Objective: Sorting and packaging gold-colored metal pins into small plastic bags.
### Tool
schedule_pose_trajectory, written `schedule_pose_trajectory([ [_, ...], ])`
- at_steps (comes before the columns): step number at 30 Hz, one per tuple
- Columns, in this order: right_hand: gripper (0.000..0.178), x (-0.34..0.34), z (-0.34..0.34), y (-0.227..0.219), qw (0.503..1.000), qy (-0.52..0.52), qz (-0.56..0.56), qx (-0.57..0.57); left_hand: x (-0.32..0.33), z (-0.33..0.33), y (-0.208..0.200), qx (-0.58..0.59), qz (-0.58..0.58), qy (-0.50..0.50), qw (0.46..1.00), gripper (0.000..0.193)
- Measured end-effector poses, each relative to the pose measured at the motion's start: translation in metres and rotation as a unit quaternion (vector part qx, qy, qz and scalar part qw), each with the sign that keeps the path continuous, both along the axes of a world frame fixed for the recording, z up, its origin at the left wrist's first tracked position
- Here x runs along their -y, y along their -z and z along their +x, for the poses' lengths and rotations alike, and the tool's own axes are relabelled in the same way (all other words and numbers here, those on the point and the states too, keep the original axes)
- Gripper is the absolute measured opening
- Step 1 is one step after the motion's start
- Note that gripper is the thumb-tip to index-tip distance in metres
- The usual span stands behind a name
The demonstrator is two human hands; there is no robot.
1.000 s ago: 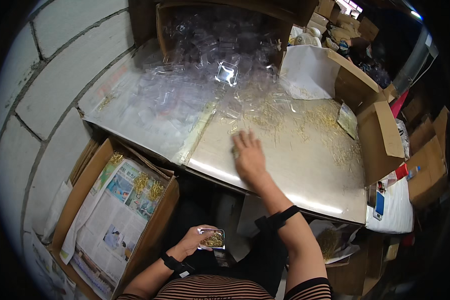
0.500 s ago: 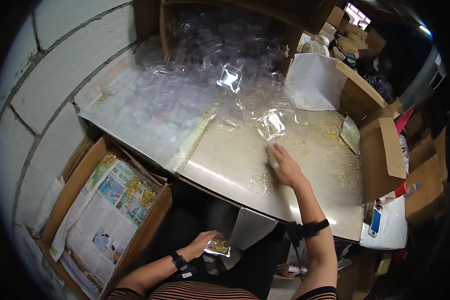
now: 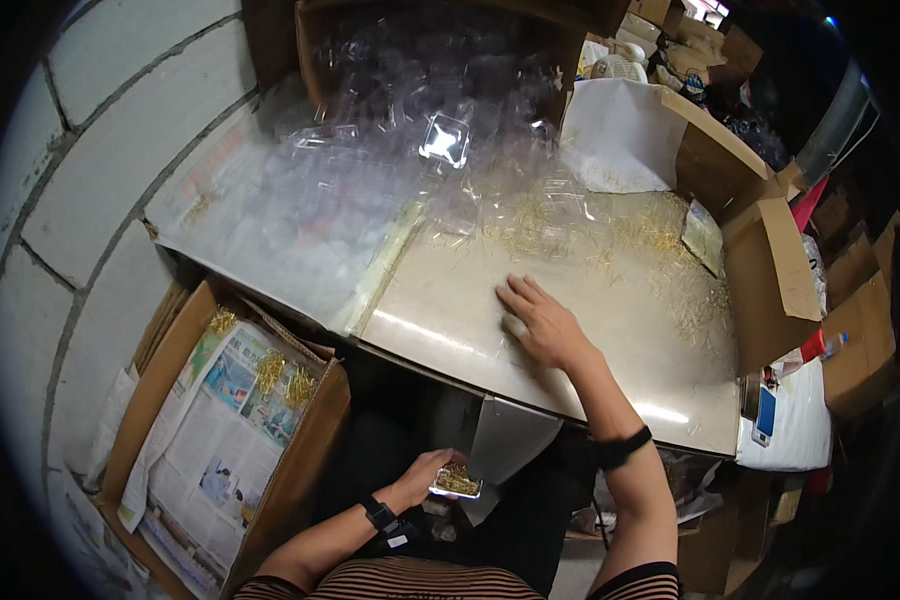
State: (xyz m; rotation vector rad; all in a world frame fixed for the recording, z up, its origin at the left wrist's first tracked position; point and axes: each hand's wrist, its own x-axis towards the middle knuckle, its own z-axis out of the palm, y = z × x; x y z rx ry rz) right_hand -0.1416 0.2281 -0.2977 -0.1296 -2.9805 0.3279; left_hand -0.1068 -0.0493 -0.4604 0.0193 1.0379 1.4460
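left hand (image 3: 425,481) grips clear box (image 3: 462,493), likely face-up to contain gold pins (image 3: 457,478) | right hand (image 3: 546,326) loosely spread over tabletop (image 3: 635,350), box's 1 o'clock

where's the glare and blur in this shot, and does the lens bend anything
In the head view, glare whites out a clear plastic piece, streaks the tabletop near its front edge and glints off the small box in the left hand; also in the head view, the plastic heap looks soft, the block wall joints curve, and the corners go black.
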Motion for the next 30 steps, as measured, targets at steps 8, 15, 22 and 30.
schedule_pose_trajectory([
  [8, 0.042, 0.016, 0.09, 0.007, 0.914, 0.252, -0.278, -0.157, -0.002, 0.006, 0.011, 0.007, 0.017, 0.006, 1.0, 0.038],
  [15, 0.047, 0.087, 0.055, 0.022, 0.975, 0.196, -0.032, -0.1, -0.017, 0.01, 0.005, 0.042, 0.026, 0.005, 0.999, 0.038],
  [22, 0.042, 0.14, 0.136, 0.022, 0.983, 0.1, -0.051, -0.142, -0.02, 0.013, 0.006, 0.042, 0.047, 0.038, 0.997, 0.043],
  [30, 0.031, 0.148, 0.186, 0.036, 0.943, 0.158, -0.227, -0.184, -0.006, 0.015, 0.006, 0.072, 0.037, 0.02, 0.997, 0.04],
])
